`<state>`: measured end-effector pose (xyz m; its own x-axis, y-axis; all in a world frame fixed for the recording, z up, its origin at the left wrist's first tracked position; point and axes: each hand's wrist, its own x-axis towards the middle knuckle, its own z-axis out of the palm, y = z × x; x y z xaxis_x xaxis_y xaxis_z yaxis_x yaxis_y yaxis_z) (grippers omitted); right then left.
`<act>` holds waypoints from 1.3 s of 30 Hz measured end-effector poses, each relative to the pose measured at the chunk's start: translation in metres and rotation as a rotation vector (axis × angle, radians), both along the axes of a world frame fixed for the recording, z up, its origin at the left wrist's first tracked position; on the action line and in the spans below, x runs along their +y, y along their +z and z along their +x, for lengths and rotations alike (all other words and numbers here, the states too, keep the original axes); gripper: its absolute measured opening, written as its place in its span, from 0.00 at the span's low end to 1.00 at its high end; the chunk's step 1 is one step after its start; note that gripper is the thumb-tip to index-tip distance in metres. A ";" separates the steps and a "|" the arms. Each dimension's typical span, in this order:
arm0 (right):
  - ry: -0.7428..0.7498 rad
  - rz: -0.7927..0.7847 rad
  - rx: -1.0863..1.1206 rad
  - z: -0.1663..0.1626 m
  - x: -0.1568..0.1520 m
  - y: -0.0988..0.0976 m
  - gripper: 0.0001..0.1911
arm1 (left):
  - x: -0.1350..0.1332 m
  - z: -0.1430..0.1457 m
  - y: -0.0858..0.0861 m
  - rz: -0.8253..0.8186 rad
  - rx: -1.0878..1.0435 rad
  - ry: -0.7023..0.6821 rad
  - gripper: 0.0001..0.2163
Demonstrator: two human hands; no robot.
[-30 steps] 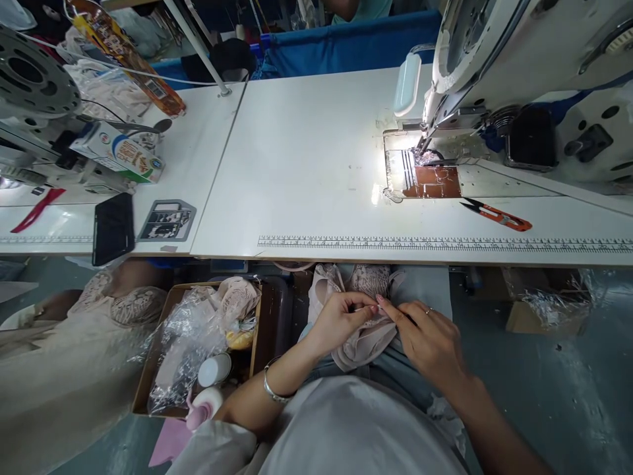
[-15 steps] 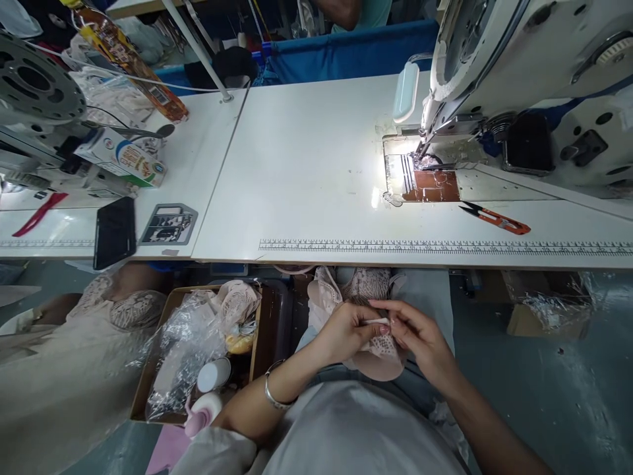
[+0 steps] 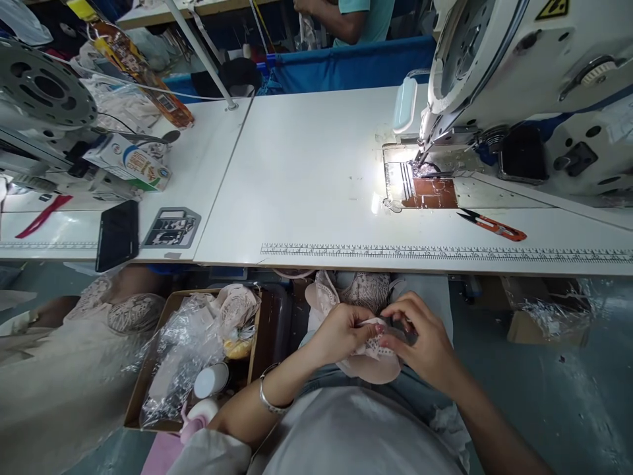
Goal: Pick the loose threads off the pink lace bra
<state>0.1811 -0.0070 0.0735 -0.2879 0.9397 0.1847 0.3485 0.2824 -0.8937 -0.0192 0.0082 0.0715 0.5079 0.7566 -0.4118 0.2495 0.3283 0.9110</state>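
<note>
A beige lace bra (image 3: pixel 373 371) lies across my lap, below the table's front edge. My left hand (image 3: pixel 341 335) is closed, pinching a pale folded edge of the bra between thumb and fingers. Close beside it, my right hand (image 3: pixel 422 336) curls its thumb and fingers around the same edge; its fingertips are partly hidden, and a little pale material shows between them. A further patterned cup (image 3: pixel 368 290) of the bra sits behind the hands, close under the table.
A sewing machine (image 3: pixel 494 79) with a lit needle area stands at the right, with orange thread snips (image 3: pixel 494 225) in front. To my left is a box (image 3: pixel 131 402) of plastic and lace pieces. A phone (image 3: pixel 117 235) overlaps the table edge. Another person's arm (image 3: pixel 336 18) shows beyond.
My right hand's fingers have bent and spread more around the bra's edge, the index finger drawing back from the left hand. My left hand keeps its pinch. The view has shifted slightly.
</note>
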 end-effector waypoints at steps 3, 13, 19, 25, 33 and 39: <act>0.026 0.137 -0.056 -0.008 -0.001 -0.003 0.17 | 0.001 0.001 0.000 0.031 0.001 0.008 0.19; 0.016 0.113 0.146 -0.010 0.010 -0.005 0.15 | 0.004 -0.004 0.004 -0.044 -0.131 -0.008 0.23; 0.101 0.065 -0.103 0.005 0.008 -0.031 0.22 | 0.002 -0.007 -0.002 0.124 -0.117 0.024 0.20; -0.174 0.106 -0.460 0.056 0.021 -0.059 0.14 | 0.004 -0.008 0.008 0.025 -0.161 0.175 0.25; -0.029 0.455 -0.389 0.007 0.001 -0.008 0.19 | 0.002 0.002 0.006 -0.039 -0.158 0.222 0.25; -0.002 0.642 -0.484 -0.003 0.001 -0.002 0.22 | 0.000 0.000 0.005 -0.009 -0.205 0.194 0.19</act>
